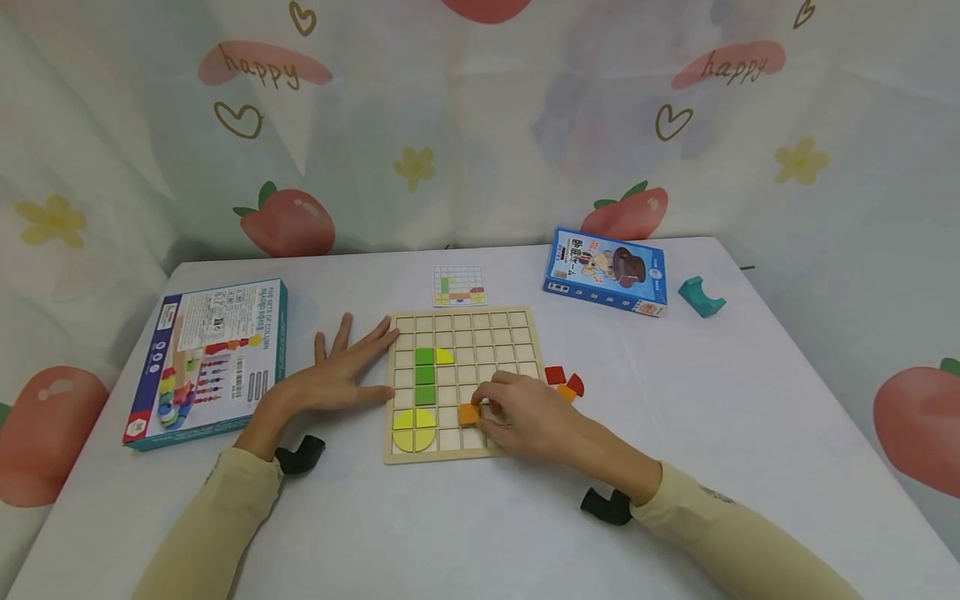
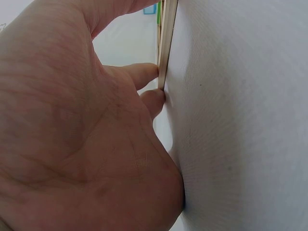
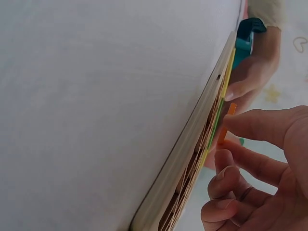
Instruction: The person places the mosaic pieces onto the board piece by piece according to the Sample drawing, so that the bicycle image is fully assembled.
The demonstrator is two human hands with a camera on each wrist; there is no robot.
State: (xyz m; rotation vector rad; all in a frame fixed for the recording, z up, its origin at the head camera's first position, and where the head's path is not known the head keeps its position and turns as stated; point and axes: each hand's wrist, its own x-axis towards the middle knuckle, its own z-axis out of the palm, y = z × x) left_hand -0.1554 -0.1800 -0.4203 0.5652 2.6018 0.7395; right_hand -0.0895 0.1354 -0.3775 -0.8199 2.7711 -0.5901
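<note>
Right hand (image 1: 528, 421) pinching an orange square tile (image 1: 468, 415) by thumb and forefinger, just above the near half of the gridded board (image 1: 484, 339). Four yellow quarter-circles (image 1: 403, 440) (arranged as a disc) occupy the near left corner. Left hand (image 1: 337, 377) unclenched, fingers spread, touching the left edge. Beyond the quarter-circles, a column of three green tiles (image 1: 425, 376); loose red pieces (image 1: 555, 376) at right. Farther: a pattern card (image 1: 459, 282) and blue box (image 1: 588, 265).

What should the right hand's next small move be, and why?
Probably lower the orange square gently into a cell beneath it: the right hand pinches it just above the wooden board, bare cells show beside it, and the left hand touches the board's left edge.
</note>
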